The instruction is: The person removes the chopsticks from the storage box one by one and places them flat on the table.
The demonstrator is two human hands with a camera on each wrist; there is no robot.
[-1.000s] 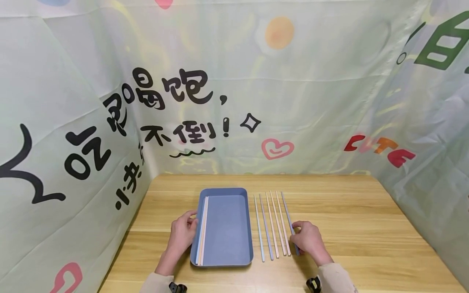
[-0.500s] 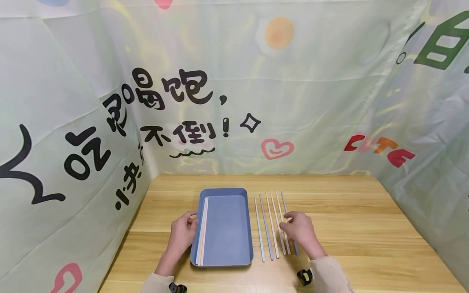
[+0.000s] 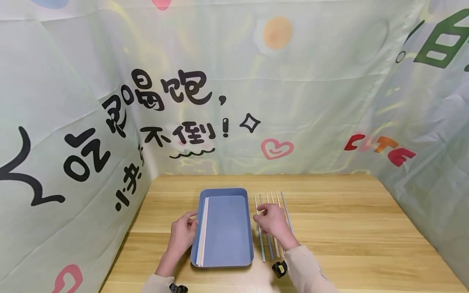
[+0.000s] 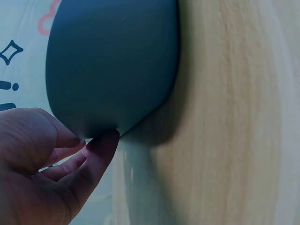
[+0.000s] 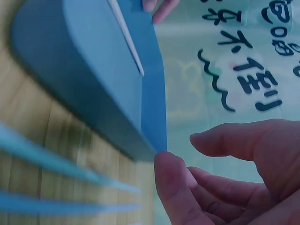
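Note:
In the head view, a blue rectangular tray [image 3: 227, 228] lies on the table with several pale chopsticks [image 3: 204, 232] along its left side. My left hand [image 3: 182, 232] holds the tray's left edge; in the left wrist view its thumb and fingers pinch the rim of the tray [image 4: 112, 61]. Over a row of loose chopsticks right of the tray hovers my right hand [image 3: 272, 221], nearest the light blue chopstick [image 3: 262, 248]. Thumb and forefinger stand apart with nothing between them in the right wrist view. This hand hides the middle of the row.
The wooden table [image 3: 351, 228] carries the tray and chopsticks. A dark blue chopstick [image 3: 286, 206] lies at the row's right end. Printed cloth walls [image 3: 311, 114] rise behind and at both sides of the table.
My right hand has moved left across the row, from the dark blue chopstick at its right end to the light blue one nearest the tray. The left hand stays at the tray.

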